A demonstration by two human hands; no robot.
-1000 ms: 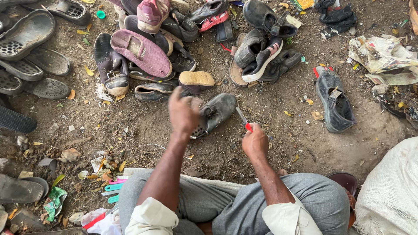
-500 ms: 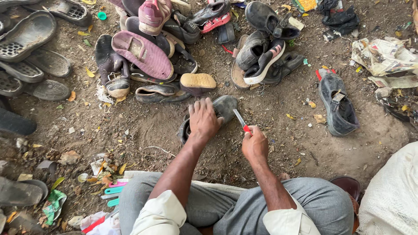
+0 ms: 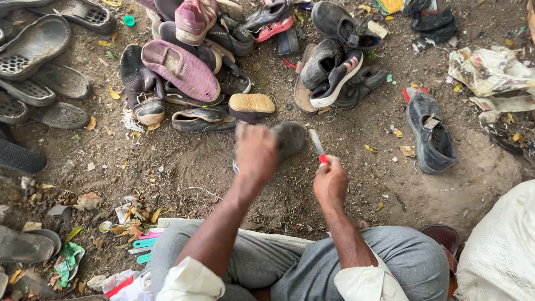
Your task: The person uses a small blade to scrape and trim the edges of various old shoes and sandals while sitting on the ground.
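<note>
The right hand [image 3: 330,181] is clenched around the red handle of a small knife [image 3: 317,146], blade angled up and away toward the shoe pile [image 3: 189,78]. The left hand [image 3: 255,150], blurred, grasps a dark grey shoe [image 3: 288,136] that rests on the dirt ground [image 3: 184,167] just left of the blade. Both forearms reach forward from the grey-trousered knees, the left one stretched farther.
</note>
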